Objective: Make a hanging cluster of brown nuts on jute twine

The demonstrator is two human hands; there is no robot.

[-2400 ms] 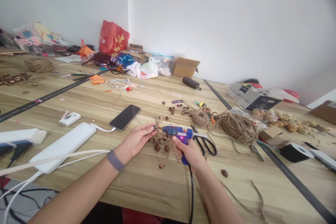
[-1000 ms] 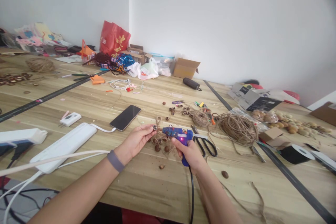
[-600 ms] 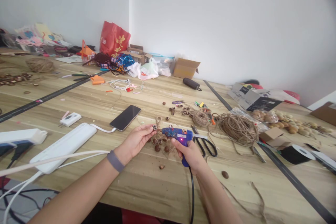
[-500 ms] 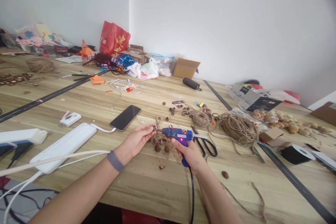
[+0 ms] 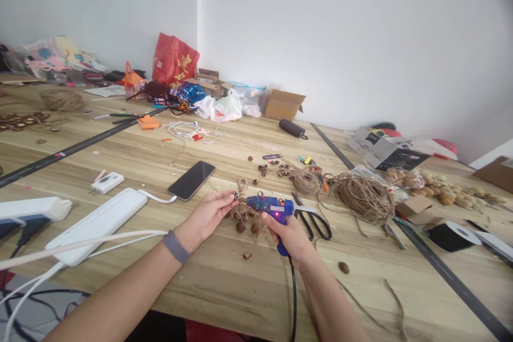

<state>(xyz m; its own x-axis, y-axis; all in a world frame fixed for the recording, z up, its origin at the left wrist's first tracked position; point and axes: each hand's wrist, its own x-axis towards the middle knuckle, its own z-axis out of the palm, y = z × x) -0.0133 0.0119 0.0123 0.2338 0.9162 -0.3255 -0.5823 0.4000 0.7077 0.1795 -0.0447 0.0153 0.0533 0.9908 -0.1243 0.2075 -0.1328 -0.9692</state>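
Note:
In my right hand [image 5: 292, 236] is a blue hot glue gun [image 5: 267, 205], its pink-red light lit and a pale glue stick out of the back. The nozzle points left, right at a small brown nutshell [image 5: 236, 194] pinched in the fingertips of my left hand [image 5: 211, 210]. Whether nozzle and shell touch, I cannot tell. Below the gun lie several brown nuts [image 5: 240, 226] among twine, partly hidden by it. Black-handled scissors [image 5: 315, 223] rest just behind the gun. A loose shell piece [image 5: 247, 255] sits nearer to me.
To the left are a phone [image 5: 192, 180] and a white power strip [image 5: 98, 226] with cables. Twine coils [image 5: 363, 196] and a black ribbon roll [image 5: 455, 235] lie to the right. The gun's black cord [image 5: 294, 299] runs over the table's front edge. A cardboard box [image 5: 284, 103] stands at the back.

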